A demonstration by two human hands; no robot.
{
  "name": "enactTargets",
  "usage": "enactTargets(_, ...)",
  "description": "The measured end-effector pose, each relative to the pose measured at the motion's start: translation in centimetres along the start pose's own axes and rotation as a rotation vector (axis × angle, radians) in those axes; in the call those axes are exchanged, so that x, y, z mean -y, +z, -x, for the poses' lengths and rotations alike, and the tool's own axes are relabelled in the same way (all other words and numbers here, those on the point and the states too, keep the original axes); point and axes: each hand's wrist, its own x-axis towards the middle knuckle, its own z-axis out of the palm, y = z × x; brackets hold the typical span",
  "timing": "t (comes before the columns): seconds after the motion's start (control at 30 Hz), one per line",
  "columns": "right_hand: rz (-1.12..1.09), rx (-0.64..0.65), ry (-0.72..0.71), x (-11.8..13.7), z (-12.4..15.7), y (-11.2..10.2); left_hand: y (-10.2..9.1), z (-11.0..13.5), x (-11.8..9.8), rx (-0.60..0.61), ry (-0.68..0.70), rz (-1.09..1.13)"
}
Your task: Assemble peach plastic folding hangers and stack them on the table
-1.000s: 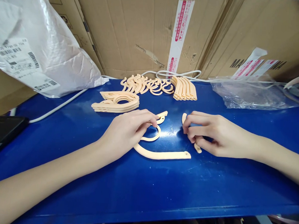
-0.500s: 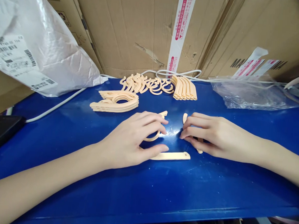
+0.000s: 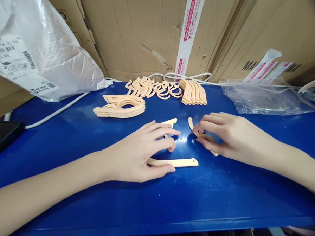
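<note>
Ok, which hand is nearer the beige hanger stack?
Left. The left hand is just in front of the hanger stack and to its right; the right hand is farther off to the right, at a curved piece.

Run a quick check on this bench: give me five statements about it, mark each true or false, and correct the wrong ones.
1. The right hand holds a small curved hanger piece. True.
2. The left hand is clenched in a fist. False: its fingers are spread, and a long hanger piece shows between them and the thumb.
3. A clear plastic bag lies toward the back right of the blue table. True.
4. The stack of hanger pieces sits to the right of the clear plastic bag. False: it sits to the left of the bag.
5. White tape with red print runs down a cardboard box. True.
</note>
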Motion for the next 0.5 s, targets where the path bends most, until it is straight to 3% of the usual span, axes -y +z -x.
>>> enactTargets(0.5,-0.265,0.015,-0.007,-0.16,-0.38,0.38,0.06,0.08,-0.26,-0.075,0.008,-0.157)
